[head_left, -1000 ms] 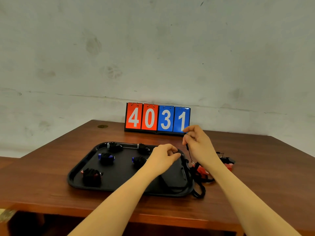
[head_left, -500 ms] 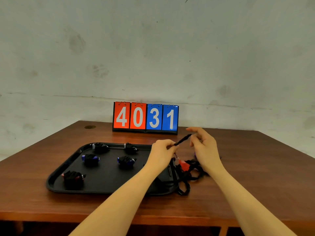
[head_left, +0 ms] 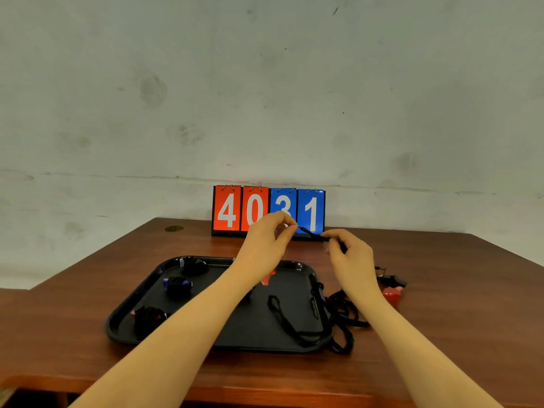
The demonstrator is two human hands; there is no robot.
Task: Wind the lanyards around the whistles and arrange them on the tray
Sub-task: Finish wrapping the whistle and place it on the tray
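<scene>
My left hand (head_left: 266, 245) and my right hand (head_left: 350, 256) are raised above the black tray (head_left: 235, 340), each pinching an end of a short taut stretch of black lanyard (head_left: 312, 234). A red whistle (head_left: 268, 278) dangles below my left hand, partly hidden by the wrist. The lanyard's loose loops (head_left: 290, 319) trail over the tray's right side and onto the table. Wound whistles lie on the tray's left: a blue one (head_left: 177, 284), a red one (head_left: 147, 317), and a black bundle (head_left: 194, 265) at the back.
Unwound whistles, a red one (head_left: 391, 294) and a dark one (head_left: 393, 280), lie with tangled black lanyards (head_left: 343, 319) on the brown table (head_left: 441, 334) right of the tray. A number board reading 4031 (head_left: 268, 212) stands against the wall behind.
Both hands have risen with the lanyard stretched between them, and the red whistle has lifted off the table edge to hang over the tray. The view has shifted slightly.
</scene>
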